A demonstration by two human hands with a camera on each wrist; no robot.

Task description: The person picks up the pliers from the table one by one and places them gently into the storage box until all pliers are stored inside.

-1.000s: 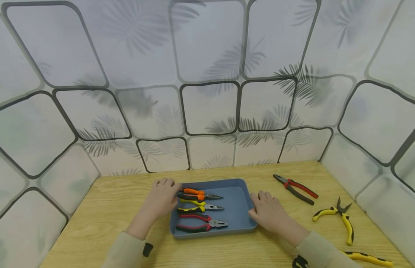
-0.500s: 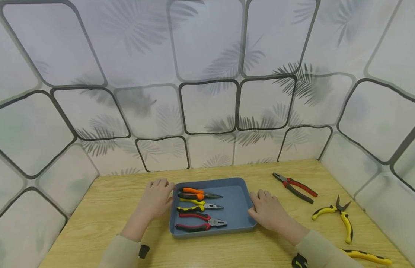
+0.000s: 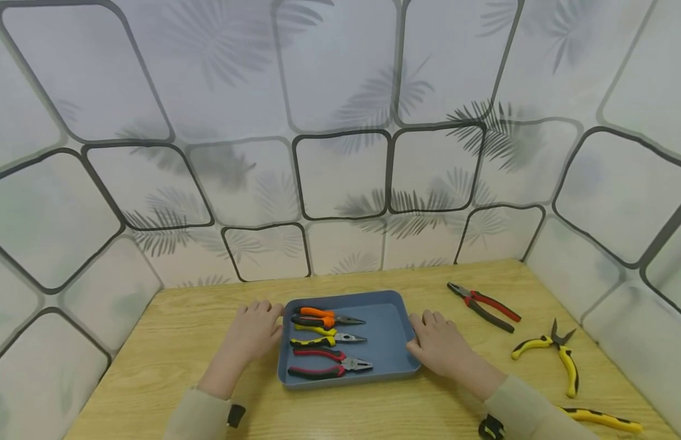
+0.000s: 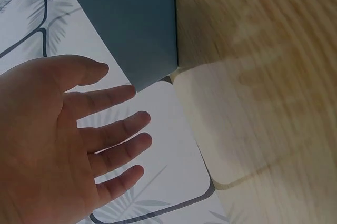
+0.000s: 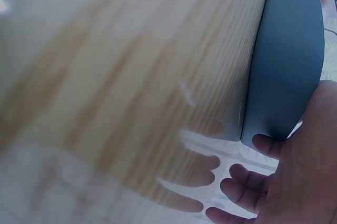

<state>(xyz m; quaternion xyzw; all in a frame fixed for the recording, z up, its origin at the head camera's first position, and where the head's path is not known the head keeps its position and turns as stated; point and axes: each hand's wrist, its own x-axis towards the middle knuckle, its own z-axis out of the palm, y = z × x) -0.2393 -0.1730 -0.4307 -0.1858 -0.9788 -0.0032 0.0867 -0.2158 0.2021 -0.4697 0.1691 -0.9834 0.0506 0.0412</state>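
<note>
A blue-grey tray [image 3: 381, 348] lies on the table between my hands. Its left part holds three pliers, jaws to the right: orange-and-black long-nose pliers [image 3: 325, 318], yellow-and-black pliers [image 3: 329, 338] and red-and-black combination pliers [image 3: 331, 365]. My left hand [image 3: 252, 333] is at the tray's left side, holding nothing. Its fingers look straight and spread in the left wrist view, the index fingertip [image 4: 129, 91] right at the tray's corner. My right hand [image 3: 439, 343] rests against the right side, fingers loosely bent and thumb tip [image 5: 265, 144] at the tray wall.
Right of the tray lie red-and-black pliers [image 3: 483, 305] and open yellow-handled cutters [image 3: 560, 351]. A yellow-and-black handle [image 3: 604, 419] sticks out past my right sleeve [image 3: 529, 406]. Patterned white cloth walls [image 3: 345, 244] enclose the wooden table [image 3: 181, 342] at the back and sides.
My left hand has drawn back leftward from over the pliers' handles to outside the tray's left rim. The right hand, tray and pliers have stayed in place.
</note>
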